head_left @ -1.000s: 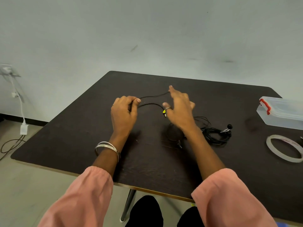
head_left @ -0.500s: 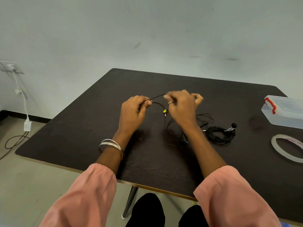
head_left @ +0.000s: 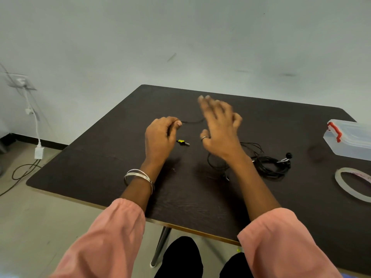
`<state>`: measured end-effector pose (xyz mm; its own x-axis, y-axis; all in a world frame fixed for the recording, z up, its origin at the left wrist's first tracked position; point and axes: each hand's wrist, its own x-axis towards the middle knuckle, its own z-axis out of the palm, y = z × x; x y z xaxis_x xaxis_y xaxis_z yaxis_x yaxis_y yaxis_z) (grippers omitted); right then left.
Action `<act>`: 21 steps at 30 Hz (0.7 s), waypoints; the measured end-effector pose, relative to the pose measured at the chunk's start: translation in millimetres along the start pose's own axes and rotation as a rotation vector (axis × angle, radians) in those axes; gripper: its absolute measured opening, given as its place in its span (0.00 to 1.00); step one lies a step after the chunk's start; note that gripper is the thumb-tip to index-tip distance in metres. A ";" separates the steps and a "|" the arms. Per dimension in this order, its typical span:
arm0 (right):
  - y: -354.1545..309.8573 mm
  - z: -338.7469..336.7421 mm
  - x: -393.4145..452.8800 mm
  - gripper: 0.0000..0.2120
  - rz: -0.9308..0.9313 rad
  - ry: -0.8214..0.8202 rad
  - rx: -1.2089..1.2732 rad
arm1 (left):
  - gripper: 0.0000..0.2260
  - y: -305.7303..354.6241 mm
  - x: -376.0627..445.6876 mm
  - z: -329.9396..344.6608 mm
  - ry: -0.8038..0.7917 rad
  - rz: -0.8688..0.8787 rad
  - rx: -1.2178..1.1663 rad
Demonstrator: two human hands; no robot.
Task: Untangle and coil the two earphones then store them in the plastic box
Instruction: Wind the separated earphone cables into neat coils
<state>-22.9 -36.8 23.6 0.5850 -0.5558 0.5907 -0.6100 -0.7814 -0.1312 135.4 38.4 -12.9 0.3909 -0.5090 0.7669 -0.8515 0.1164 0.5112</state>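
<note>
My left hand (head_left: 160, 137) pinches a thin black earphone cable (head_left: 192, 121) that runs right toward my right hand (head_left: 218, 129). Its plug with a yellow tag (head_left: 182, 142) hangs or lies just right of my left hand. My right hand is blurred, fingers spread and raised above the table; whether the cable touches it I cannot tell. A tangled heap of black earphone cable (head_left: 269, 165) with a small black earbud (head_left: 288, 155) lies on the dark table (head_left: 180, 193) right of my right wrist. The clear plastic box (head_left: 349, 139) with a red latch stands shut at the far right.
A roll of clear tape (head_left: 353, 184) lies near the table's right edge, in front of the box. A wall socket with a white charger and cables (head_left: 37, 151) is on the left, off the table. My knees show below the table's near edge.
My right hand has let go of the cable, opened its fingers and swung up and away. My left hand keeps its pinch on the cable. The yellow-tagged plug now shows between my hands.
</note>
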 end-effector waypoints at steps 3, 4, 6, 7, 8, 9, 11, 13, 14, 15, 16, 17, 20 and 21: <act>-5.8 17.1 -2.1 0.20 -0.166 0.036 -0.102 | 0.08 2.1 -1.6 2.9 -0.082 0.116 0.009; -4.1 19.9 -1.2 0.13 -0.167 0.094 -0.092 | 0.08 1.8 -1.4 4.1 -0.100 0.126 -0.010; 0.3 16.8 1.3 0.07 -0.100 0.161 0.001 | 0.08 1.4 0.2 5.7 -0.107 0.097 -0.078; 3.3 14.0 2.1 0.07 -0.039 0.153 0.060 | 0.08 1.9 0.9 6.0 -0.097 0.071 -0.113; 5.9 9.7 2.6 0.07 0.035 0.159 0.121 | 0.08 2.5 1.1 6.1 -0.086 0.043 -0.144; 9.5 6.4 2.4 0.08 0.127 0.187 0.182 | 0.08 3.1 1.2 5.8 -0.078 0.014 -0.179; 18.9 2.1 2.8 0.10 0.334 0.304 0.349 | 0.09 3.4 0.8 4.7 -0.075 -0.060 -0.266; 24.7 -3.3 4.5 0.08 0.494 0.416 0.555 | 0.10 3.3 1.2 3.8 -0.110 -0.172 -0.376; 25.6 -5.8 4.5 0.08 0.545 0.457 0.635 | 0.11 3.5 2.0 3.5 -0.146 -0.245 -0.438; 27.8 -5.1 4.5 0.08 0.595 0.473 0.687 | 0.12 4.9 2.6 3.3 -0.191 -0.326 -0.512; 26.1 -6.2 3.6 0.09 0.629 0.474 0.717 | 0.13 6.3 3.2 3.2 -0.237 -0.418 -0.599; 25.2 -5.2 2.6 0.09 0.636 0.461 0.717 | 0.13 8.2 3.9 2.5 -0.274 -0.515 -0.702; 24.8 -1.9 2.4 0.11 0.555 0.282 0.367 | 0.14 11.8 6.6 -0.8 -0.295 -0.742 -0.931; 23.8 -1.5 2.7 0.18 0.490 0.200 0.257 | 0.14 12.4 7.4 -1.9 -0.288 -0.782 -0.961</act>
<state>-36.7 -56.5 23.3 0.1397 -0.8247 0.5481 -0.6204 -0.5043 -0.6007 128.3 37.7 -0.2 0.4800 -0.8732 0.0845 0.2138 0.2099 0.9541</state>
